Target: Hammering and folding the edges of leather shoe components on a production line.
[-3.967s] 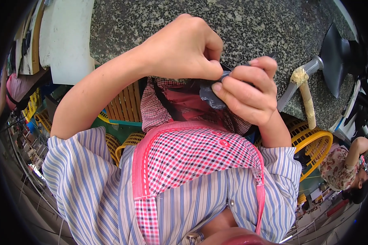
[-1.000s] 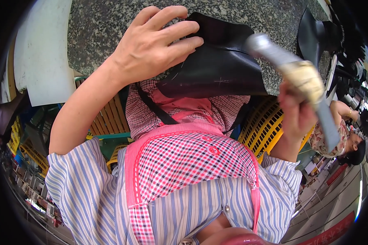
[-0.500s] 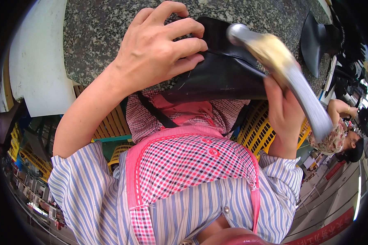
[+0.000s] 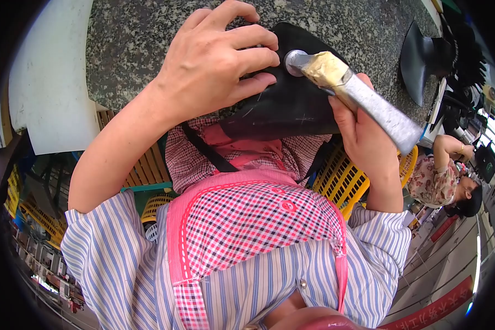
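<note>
A black leather-like piece (image 4: 280, 110) lies at the near edge of the speckled stone worktop, its lower part reaching over the edge towards my lap. My left hand (image 4: 214, 63) rests at its left side, fingers bent and spread, their tips on or beside the piece. My right hand (image 4: 366, 137) is closed round a hammer (image 4: 377, 107), whose handle is mostly hidden under the head. The hammer has a round steel face, a long flat steel tail and yellow wrapping round its middle. Its round face is down at the black piece, just right of my left fingertips.
Another curved black piece (image 4: 418, 63) lies on the worktop (image 4: 132, 49) at the right. A white board (image 4: 55, 82) stands at the left. Yellow plastic baskets (image 4: 341, 179) are below the worktop edge. A person (image 4: 440, 170) in a flowered top works at the far right.
The hammer has come down and left onto the black piece, from a raised, blurred position. My right hand moved with it. My left hand has hardly moved.
</note>
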Tool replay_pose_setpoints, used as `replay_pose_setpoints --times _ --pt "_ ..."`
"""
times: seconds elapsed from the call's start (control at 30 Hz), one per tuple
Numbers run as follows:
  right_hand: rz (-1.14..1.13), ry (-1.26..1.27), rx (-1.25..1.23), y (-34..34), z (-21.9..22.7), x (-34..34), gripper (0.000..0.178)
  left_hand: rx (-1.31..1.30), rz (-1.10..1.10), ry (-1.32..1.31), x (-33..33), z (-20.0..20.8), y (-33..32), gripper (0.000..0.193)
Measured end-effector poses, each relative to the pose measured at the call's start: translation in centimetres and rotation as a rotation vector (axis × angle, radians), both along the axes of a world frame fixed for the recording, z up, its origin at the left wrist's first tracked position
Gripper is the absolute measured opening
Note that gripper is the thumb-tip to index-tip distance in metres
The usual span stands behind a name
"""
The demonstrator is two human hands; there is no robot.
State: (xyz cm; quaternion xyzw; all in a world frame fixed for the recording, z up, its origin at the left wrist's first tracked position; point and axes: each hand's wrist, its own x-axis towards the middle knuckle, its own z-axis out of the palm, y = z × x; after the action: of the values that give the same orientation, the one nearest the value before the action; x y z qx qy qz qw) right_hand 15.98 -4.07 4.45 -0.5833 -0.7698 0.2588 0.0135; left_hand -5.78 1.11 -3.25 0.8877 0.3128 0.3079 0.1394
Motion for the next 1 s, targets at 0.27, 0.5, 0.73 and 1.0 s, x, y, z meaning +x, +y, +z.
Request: replay_pose_setpoints --times 0.27,0.5,0.73,1.0 --pt "-0.166 0.315 0.168 -0.8 2.0 -1.0 0.022 0.010 0.034 0.031 -0.4 -0.1 -0.3 0.024" --pt "0.032 0.098 0.229 0.7 1.2 -0.1 0.010 0.005 0.040 0.010 -0.2 -0.1 -0.4 0.025" --pt "-0.005 0.023 0.014 0.3 -0.3 -0.2 0.013 -0.086 -0.003 -0.033 -0.8 -0.2 -0.3 0.024" --pt "-0.070 0.224 0.219 1.3 1.0 0.1 0.022 -0.044 0.058 -0.051 -1.0 -1.2 -1.0 0.017"
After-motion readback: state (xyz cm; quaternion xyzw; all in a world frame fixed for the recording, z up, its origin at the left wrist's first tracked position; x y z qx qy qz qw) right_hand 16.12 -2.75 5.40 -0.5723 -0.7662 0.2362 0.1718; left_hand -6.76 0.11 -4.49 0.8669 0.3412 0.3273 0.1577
